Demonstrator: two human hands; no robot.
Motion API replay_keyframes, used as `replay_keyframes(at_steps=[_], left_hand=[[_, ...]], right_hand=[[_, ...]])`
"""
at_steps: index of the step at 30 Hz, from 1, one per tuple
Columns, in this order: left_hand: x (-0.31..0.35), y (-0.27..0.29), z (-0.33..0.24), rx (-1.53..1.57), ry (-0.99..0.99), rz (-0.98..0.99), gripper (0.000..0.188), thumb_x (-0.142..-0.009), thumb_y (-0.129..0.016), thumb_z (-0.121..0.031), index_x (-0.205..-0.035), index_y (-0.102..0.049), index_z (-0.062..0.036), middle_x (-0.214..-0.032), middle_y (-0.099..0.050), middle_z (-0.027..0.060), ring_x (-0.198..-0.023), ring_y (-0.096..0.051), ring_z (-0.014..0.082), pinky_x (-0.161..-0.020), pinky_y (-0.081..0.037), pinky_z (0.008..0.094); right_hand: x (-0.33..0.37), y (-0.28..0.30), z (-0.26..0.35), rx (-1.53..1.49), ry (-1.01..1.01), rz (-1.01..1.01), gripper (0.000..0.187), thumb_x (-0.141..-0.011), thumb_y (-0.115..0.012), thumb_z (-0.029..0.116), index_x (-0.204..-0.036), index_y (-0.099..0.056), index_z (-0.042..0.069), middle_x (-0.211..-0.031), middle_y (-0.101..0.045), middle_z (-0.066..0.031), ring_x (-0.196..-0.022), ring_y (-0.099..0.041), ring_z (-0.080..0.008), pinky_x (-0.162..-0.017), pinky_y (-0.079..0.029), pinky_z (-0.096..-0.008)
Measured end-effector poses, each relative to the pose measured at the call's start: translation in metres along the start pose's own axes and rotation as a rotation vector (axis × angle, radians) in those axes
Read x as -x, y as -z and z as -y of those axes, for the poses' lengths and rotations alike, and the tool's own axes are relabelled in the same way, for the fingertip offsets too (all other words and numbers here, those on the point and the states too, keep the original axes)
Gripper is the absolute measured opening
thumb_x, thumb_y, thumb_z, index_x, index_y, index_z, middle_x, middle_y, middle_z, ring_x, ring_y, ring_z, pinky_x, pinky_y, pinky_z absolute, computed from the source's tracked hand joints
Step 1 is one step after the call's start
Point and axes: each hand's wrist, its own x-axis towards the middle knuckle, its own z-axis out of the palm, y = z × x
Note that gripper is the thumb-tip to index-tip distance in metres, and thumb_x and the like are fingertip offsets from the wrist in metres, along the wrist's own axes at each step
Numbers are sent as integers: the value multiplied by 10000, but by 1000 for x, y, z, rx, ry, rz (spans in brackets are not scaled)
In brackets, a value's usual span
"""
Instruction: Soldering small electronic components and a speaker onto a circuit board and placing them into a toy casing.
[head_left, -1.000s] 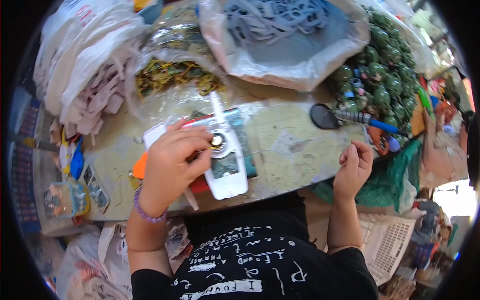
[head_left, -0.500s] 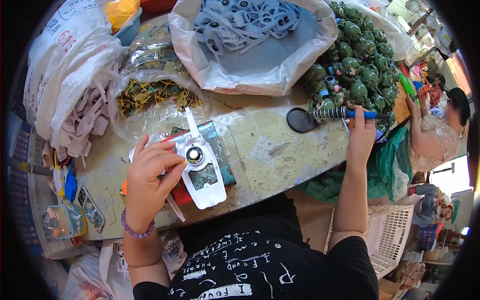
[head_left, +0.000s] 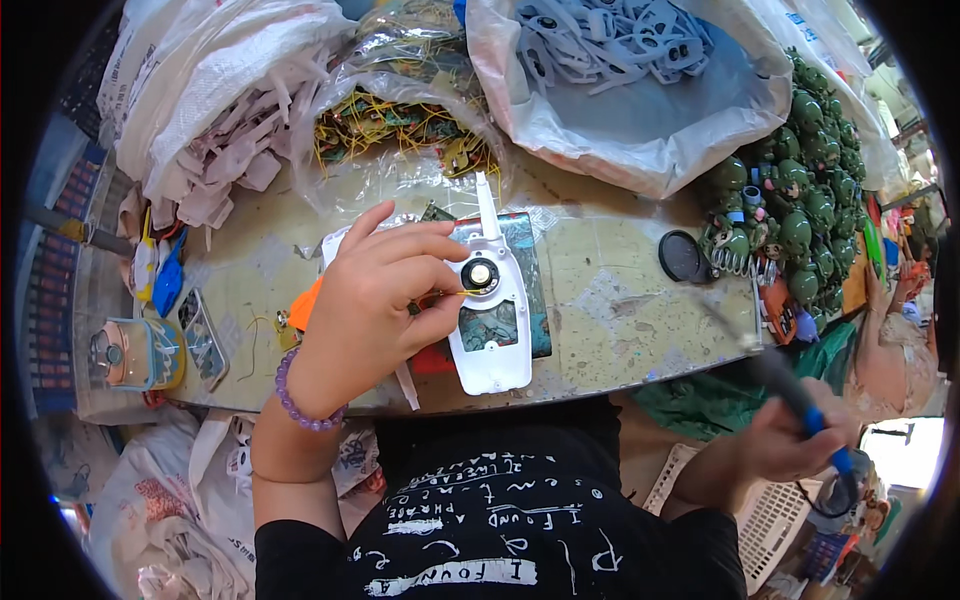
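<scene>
A white plastic shell with an antenna (head_left: 497, 370), like a walkie-talkie half, lies face down on a flat red and teal block (head_left: 541, 330). In its upper part sits a round black speaker (head_left: 480, 276) with a pale centre. My left hand (head_left: 385, 285) is over the shell's left side, thumb and finger pinched on a thin yellow wire (head_left: 466, 292) at the speaker's edge. Off the table's front right edge, my right hand (head_left: 800, 440) grips a soldering iron (head_left: 785, 378) by its blue handle, tip pointing up and left. Motion blurs the iron.
Behind stand a sack of pale blue plastic parts (head_left: 640, 150), a clear bag of wired circuit boards (head_left: 400, 125) and a sack of translucent pieces (head_left: 225, 175). Green figures (head_left: 795, 235) heap up at right beside a black round lid (head_left: 685, 257). A phone (head_left: 203, 340) lies left.
My right hand has drawn the soldering iron out of its coiled stand and brought it nearer, toward the lower right. My left hand still pinches the wire. The view has shifted left.
</scene>
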Motion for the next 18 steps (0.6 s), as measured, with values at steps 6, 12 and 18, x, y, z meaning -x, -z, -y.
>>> replay_keyframes(at_steps=[6,12,18], left_hand=[[-4,1,-4,-21,12,61,71,-711,-708,-54,-717,-640,-76,-938,-725,47,-1005,-665,235,-1083,-296,517],[-3,-2,-2,-3,29,47,70,-706,-703,-48,-705,-638,-72,-932,-726,47,-973,-673,224,-1089,-294,519],[-5,1,-6,-41,10,53,76,-700,-701,-45,-694,-632,-77,-930,-724,42,-961,-674,217,-1084,-301,521]], right_hand=[[21,-81,25,-271,131,533,342,-978,-492,388,-904,-484,54,-555,-460,4,-403,-419,-128,-383,-317,-275],[36,-108,24,-324,148,627,357,-958,-551,387,-933,-506,34,-522,-478,4,-390,-455,-128,-351,-314,-262],[36,-110,27,-331,107,690,308,-891,-653,314,-973,-533,43,-593,-506,-5,-441,-489,-146,-377,-338,-275]])
